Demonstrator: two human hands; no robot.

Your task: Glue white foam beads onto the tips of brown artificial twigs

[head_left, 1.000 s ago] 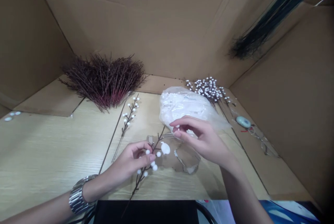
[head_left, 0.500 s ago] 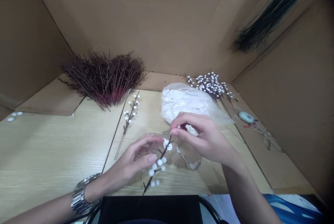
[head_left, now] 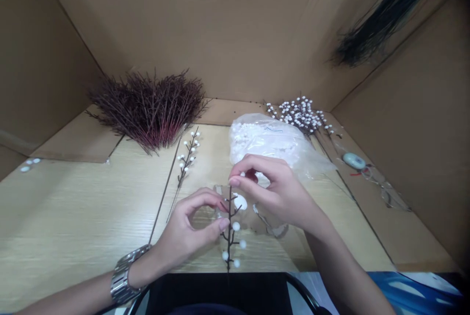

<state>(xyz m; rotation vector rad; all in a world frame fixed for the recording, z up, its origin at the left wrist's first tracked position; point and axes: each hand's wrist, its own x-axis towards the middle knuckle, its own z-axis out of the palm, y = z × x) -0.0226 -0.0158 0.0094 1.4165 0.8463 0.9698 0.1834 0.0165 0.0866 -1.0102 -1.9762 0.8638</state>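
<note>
A brown artificial berry twig (head_left: 230,236) stands nearly upright before me, with several white berries on its lower side branches. My left hand (head_left: 196,222) has thumb and index finger closed around its middle stem. At the twig's top end, my right hand (head_left: 271,190) pinches thumb and index fingertips together. A small white berry (head_left: 242,174) shows between those fingers; the exact contact is partly hidden. Right behind the twig is a white round patch (head_left: 240,202), beside a clear, crumpled-looking item whose kind I cannot make out.
A bundle of bare brown twigs (head_left: 150,109) lies back left, with one berried twig (head_left: 188,156) nearby. A plastic bag of white berries (head_left: 271,138) and a pile of berried twigs (head_left: 303,114) are back right. Cardboard walls (head_left: 220,31) surround the table; dark strands (head_left: 389,16) hang upper right.
The twig has turned from slanted to nearly upright. My left fingers have come in onto its stem, and my right hand has shifted slightly left, still pinched at the tip.
</note>
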